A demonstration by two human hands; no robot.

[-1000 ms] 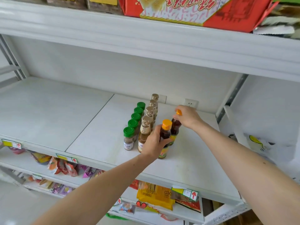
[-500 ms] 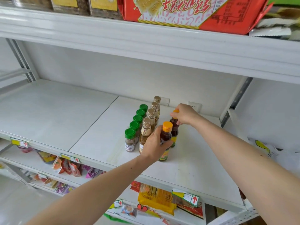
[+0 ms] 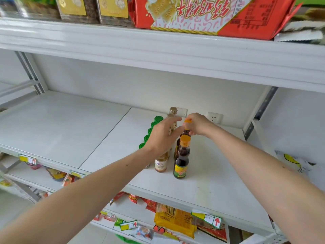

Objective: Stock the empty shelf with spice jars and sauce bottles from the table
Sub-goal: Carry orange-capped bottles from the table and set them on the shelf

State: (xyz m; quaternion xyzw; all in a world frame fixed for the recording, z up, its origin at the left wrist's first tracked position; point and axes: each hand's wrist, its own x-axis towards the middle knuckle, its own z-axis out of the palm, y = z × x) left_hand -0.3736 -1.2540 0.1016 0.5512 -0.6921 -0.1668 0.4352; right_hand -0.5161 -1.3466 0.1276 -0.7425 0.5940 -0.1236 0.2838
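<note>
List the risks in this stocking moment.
1. The right hand pinches the rear sauce bottle by its orange cap only; it may tip against the front sauce bottle.
2. The left hand hovers open over the tightly packed spice jars; a brush could topple the row.

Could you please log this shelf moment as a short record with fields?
shelf: white middle shelf, partly stocked
green-capped jars: one row, left of the other rows
pale-capped bottles: second row, mostly behind the left hand
front dark bottle: orange cap, upright, untouched
rear dark bottle: orange cap, pinched by the right hand
left hand: fingers relaxed, holding nothing
right hand: at the rear bottle's neck
upper shelf: red biscuit box
</note>
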